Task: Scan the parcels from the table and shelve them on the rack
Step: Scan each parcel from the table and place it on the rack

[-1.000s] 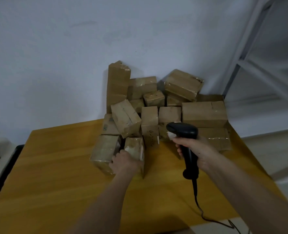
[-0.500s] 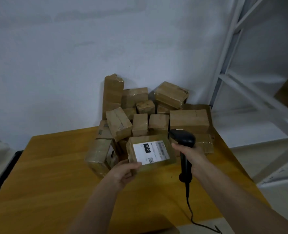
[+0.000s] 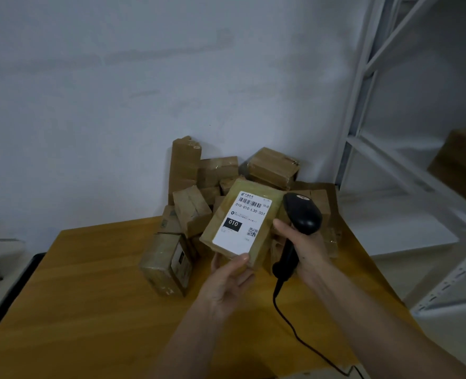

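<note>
Gripping a labelled parcel [image 3: 242, 228] from below, the left hand [image 3: 230, 283] lifts it above the worktop [image 3: 76, 296]; the right hand [image 3: 305, 247] grips the black scanner [image 3: 300, 222] just beside the parcel. Other parcels [image 3: 193, 203] sit piled behind the parcel.

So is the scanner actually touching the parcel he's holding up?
Cannot tell. In the head view the scanner head overlaps the held parcel's right edge, so any gap or contact is hidden.
</note>
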